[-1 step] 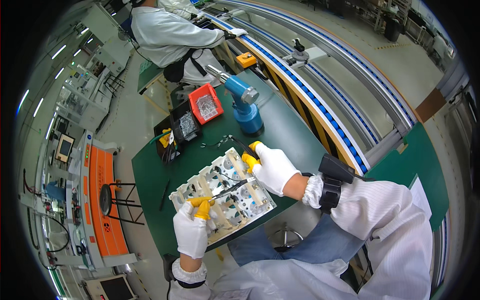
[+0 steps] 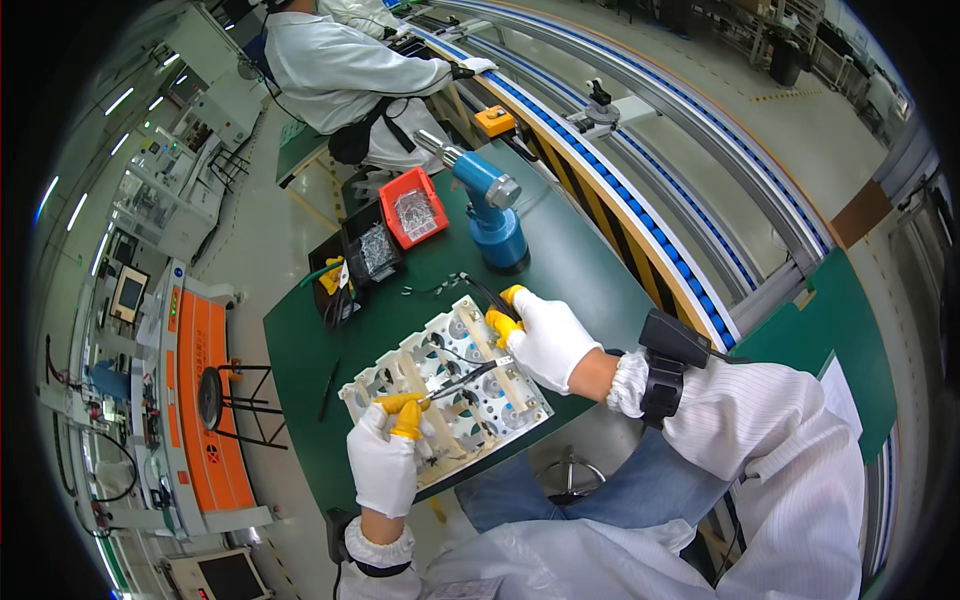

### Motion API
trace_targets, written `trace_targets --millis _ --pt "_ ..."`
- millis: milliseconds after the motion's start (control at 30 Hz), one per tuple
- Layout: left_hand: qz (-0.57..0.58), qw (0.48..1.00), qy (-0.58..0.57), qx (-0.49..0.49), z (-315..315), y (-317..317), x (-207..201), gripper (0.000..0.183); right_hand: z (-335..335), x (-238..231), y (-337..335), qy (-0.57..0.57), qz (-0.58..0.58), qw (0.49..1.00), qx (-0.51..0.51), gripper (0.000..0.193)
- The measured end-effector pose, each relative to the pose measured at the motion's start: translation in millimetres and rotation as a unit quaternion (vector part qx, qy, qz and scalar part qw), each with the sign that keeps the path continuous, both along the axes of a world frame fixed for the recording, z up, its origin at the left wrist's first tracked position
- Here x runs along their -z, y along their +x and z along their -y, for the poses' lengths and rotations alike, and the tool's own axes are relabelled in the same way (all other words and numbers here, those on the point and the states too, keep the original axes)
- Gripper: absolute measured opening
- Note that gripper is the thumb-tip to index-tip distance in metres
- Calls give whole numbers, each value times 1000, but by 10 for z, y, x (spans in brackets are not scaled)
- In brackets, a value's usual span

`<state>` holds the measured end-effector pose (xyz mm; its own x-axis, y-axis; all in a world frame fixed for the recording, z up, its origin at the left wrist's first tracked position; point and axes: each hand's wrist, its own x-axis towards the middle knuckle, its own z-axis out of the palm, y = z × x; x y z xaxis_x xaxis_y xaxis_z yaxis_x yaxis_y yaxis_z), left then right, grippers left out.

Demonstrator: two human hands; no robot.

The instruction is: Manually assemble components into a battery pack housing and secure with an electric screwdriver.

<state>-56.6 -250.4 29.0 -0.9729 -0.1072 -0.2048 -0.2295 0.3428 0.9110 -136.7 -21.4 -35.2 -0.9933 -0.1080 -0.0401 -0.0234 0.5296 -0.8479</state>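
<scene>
A cream-and-silver frame-like module (image 2: pixel 510 432), with round blue-marked spots in rows, lies at the near edge of the green table. Over its near left part, my left hand (image 2: pixel 386 458), in a white glove with yellow fingertips, pinches the end of a thin black cable (image 2: pixel 470 377) that slants across the module. Beyond the module's far right corner, my right hand (image 2: pixel 552 340), gloved alike, closes its fingers on a black wire harness (image 2: pixel 484 290). The harness's loose ends fan out on the table. Whether cable and harness are one piece I cannot tell.
A blue rivet gun (image 2: pixel 494 215) stands behind the module. Left of it are a red bin (image 2: pixel 440 222) of small metal parts and a black bin (image 2: pixel 392 262). A roller conveyor (image 2: pixel 640 215) runs along the right. A co-worker in white (image 2: pixel 345 75) is beyond the table.
</scene>
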Motion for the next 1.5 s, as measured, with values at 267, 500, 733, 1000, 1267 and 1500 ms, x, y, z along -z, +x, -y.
trace_targets --millis 267,500,733,1000,1267,1500 --pt "-172 957 -224 64 -70 150 -12 19 -19 71 -14 -69 -21 994 79 26" --pt "-318 891 -319 60 -245 -19 -140 9 -92 -81 134 49 65 997 -3 32" --pt "-284 891 -353 30 -501 -53 -310 12 -124 -232 113 46 59 997 -7 36" --pt "-191 936 -281 95 -275 279 64 10 -166 122 59 9 116 993 -5 41" --pt "32 993 -58 97 -85 158 148 15 -129 42 63 45 26 996 70 49" --pt "4 990 -104 93 4 147 189 20 -6 -507 394 68 -148 932 -324 27"
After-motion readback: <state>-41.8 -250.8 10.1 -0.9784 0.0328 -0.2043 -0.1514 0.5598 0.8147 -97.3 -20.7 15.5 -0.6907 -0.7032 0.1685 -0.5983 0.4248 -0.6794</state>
